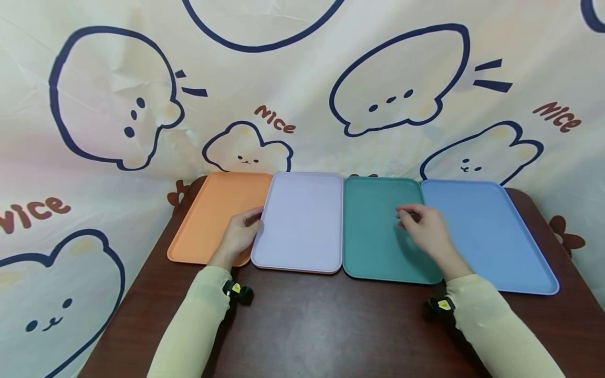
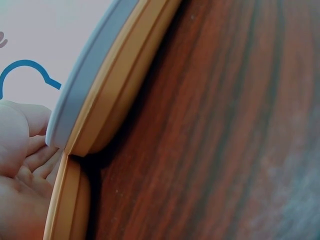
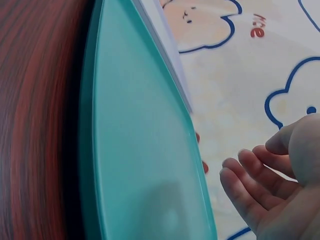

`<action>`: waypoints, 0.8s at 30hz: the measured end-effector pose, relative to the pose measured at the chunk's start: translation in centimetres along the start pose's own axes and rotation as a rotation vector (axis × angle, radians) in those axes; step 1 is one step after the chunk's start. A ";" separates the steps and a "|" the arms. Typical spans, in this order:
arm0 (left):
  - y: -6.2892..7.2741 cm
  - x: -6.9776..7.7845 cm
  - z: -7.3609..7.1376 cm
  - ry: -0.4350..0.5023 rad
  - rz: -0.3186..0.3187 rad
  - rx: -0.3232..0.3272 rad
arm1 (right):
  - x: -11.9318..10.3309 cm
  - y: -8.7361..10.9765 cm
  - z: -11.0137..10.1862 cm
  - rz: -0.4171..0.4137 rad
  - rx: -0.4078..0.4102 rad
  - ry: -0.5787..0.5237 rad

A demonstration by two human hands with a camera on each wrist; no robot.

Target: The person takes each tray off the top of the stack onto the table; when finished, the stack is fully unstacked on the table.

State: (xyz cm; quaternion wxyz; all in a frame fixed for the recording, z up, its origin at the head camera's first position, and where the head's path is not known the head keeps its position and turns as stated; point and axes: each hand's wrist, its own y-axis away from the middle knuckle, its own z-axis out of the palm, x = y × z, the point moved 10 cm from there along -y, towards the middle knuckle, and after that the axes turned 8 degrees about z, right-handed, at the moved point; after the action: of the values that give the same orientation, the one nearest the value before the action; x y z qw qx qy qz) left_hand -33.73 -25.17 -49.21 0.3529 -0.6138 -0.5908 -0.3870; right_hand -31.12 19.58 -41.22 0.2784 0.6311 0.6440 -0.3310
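My left hand [image 1: 241,230] is over the right part of an orange tray [image 1: 212,210], with its thumb and fingertips right at the left edge of a lavender tray [image 1: 304,223]. The left wrist view shows the lavender rim [image 2: 87,75] resting on an orange rim [image 2: 117,82] beneath it. Part of the left fingers [image 2: 42,162] is hidden behind these edges. Over the right side of a green tray [image 1: 378,236], my right hand [image 1: 423,226] hovers with loosely bent fingers and holds nothing; in the right wrist view, its fingers [image 3: 255,185] are apart from the tray.
A blue tray [image 1: 496,236] lies to the right of the green one, completing a side-by-side row. The dark wooden table [image 1: 340,325] extends in front of the trays. Behind it hangs a pale cloth [image 1: 312,89] printed with cartoon outlines.
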 end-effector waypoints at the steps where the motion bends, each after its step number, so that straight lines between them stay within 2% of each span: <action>1: 0.0 0.0 0.0 0.002 0.000 0.001 | -0.2 -0.1 0.5 0.001 -0.013 -0.008; 11: 0.0 0.0 -0.2 -0.001 0.020 0.007 | -1.6 -1.1 5.3 -0.017 -0.108 -0.036; 24: 0.0 0.0 0.0 0.007 0.006 0.000 | -2.6 -2.0 9.7 0.049 -0.189 -0.093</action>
State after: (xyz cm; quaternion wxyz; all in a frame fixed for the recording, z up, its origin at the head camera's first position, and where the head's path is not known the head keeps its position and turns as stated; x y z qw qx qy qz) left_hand -33.74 -25.20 -49.16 0.3561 -0.6144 -0.5876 -0.3879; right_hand -33.55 10.50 -45.12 0.3743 0.6014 0.6432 -0.2907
